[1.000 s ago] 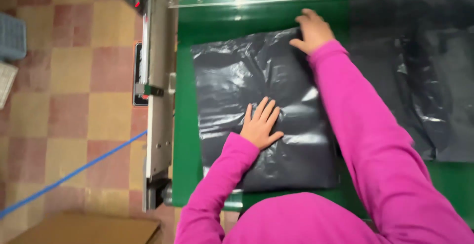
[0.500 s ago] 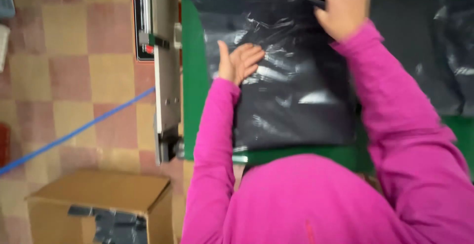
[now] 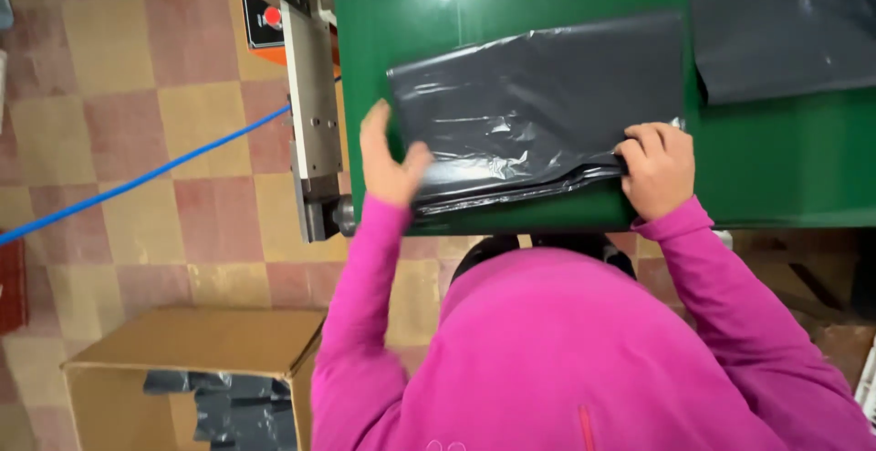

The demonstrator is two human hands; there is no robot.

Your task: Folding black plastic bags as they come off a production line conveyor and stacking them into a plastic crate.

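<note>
now the folded black plastic bag (image 3: 538,109) lies flat on the green table surface (image 3: 776,159), near the table's front edge. the right hand (image 3: 659,168) is clenched on the bag's lower right corner, fingers curled over the bunched layers there. the left hand (image 3: 388,159) is released, palm open and fingers spread, its edge against the bag's lower left corner without gripping. another sheet of black plastic (image 3: 785,22) lies apart at the upper right. left of the table stands a grey metal machine frame (image 3: 310,104) over a checkered tile floor (image 3: 119,77), crossed by a blue cable (image 3: 137,182). below sits an open brown cardboard box (image 3: 192,369) holding dark bags.
</note>
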